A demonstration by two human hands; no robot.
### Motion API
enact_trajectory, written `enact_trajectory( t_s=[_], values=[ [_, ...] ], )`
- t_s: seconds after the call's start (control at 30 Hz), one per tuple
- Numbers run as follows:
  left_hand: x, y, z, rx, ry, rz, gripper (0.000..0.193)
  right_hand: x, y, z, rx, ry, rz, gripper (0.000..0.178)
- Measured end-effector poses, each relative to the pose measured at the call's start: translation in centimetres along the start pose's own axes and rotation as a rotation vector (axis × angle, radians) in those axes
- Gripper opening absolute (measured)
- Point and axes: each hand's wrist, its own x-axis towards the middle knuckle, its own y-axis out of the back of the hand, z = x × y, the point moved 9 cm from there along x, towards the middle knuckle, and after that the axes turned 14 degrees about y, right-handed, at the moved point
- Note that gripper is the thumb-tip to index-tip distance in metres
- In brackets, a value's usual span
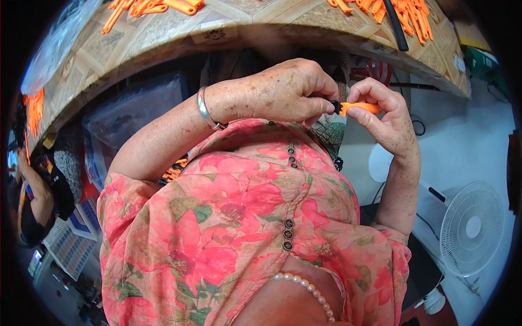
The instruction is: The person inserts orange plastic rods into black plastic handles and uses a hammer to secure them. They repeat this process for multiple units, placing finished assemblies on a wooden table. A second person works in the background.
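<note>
Close by, at nine o'clock, orange and black pieces (173, 173) peep out past your left forearm. Farther out, the counter (288, 16), printed in a wood-like pattern, runs from ten o'clock over twelve to two. It carries one orange heap (149, 6) at eleven and a second orange heap (416, 19) between one and two, with a long black bar (396, 27) lying against it. A clear plastic bag (60, 43) droops over its edge at ten. Beyond, a white fan (472, 228) stands between three and four, and a co-worker's bare arm (41, 198) shows at nine.

You have the orange handle (367, 107) and the small black part (336, 107) at two o'clock, between your hands, end to end; you cannot tell whether they are joined.

Your left hand (288, 89) pinches the black part at its fingertips, its back turned up. Your right hand (394, 125) grips the orange handle between thumb and curled fingers. Your left forearm, wearing a silver bracelet (204, 108), reaches across from nine; your right rises from four.
</note>
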Motion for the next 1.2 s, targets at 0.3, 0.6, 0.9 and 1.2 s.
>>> enact_trajectory(
  t_s=[0.3, 0.6, 0.9, 1.2],
  values=[
    [-0.4, 0.8, 1.2, 0.242, -0.137, 0.269, 0.014, 0.8, 0.0, 1.1, -0.063, 0.047, -0.023, 0.016],
    [-0.2, 0.9, 0.5, 0.616, -0.059, 0.486, 0.022, 1.0, -0.8, 2.5, -0.311, 0.018, 0.04, 0.013],
    [-1.8, 1.4, 2.1, 0.675, -0.2, 0.757, 0.017, 2.8, 0.1, -0.2, -0.515, 0.136, 0.037, 0.012],
    [-3.7, 2.6, 2.6, 0.686, -0.156, 0.86, 0.015, 4.5, 0.0, -2.7, -0.591, 0.307, -0.044, 0.014]
  ],
)
